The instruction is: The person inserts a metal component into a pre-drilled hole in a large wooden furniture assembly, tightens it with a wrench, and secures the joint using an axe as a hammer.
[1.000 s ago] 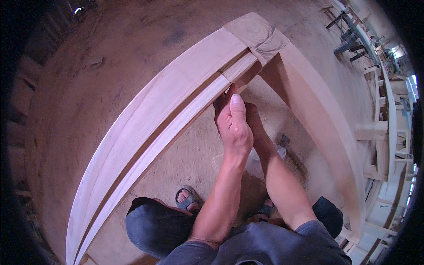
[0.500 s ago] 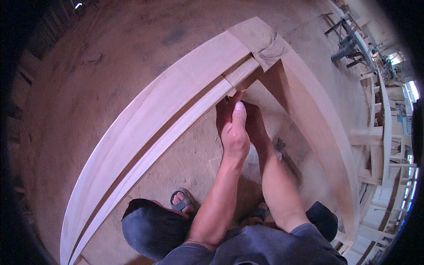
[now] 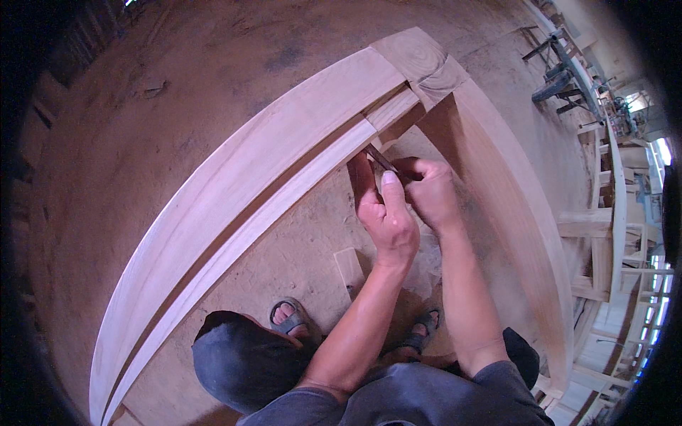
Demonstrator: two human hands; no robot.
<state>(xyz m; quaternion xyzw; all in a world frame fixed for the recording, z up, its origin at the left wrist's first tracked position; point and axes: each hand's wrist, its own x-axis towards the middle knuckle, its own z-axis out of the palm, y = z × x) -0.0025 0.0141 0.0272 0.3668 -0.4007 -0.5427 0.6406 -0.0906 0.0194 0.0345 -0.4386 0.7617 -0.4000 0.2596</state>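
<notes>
Since half a second ago: right hand (image 3: 432,193) has emerged from behind left hand (image 3: 392,226), and a dark stick (image 3: 381,158) now shows between them, slanting up to the underside of the inner rail (image 3: 334,157). Judgement: work centres on that rail, near the corner block (image 3: 419,65). Right fingers curled; cannot tell whether they grip the stick. Left thumb beside its lower end; left fingers partly hidden, grasp uncertain. Below: dusty brown floor (image 3: 177,113), wood offcut (image 3: 348,268) near the sandals (image 3: 290,323). Room, right: more wooden frames (image 3: 586,224).
</notes>
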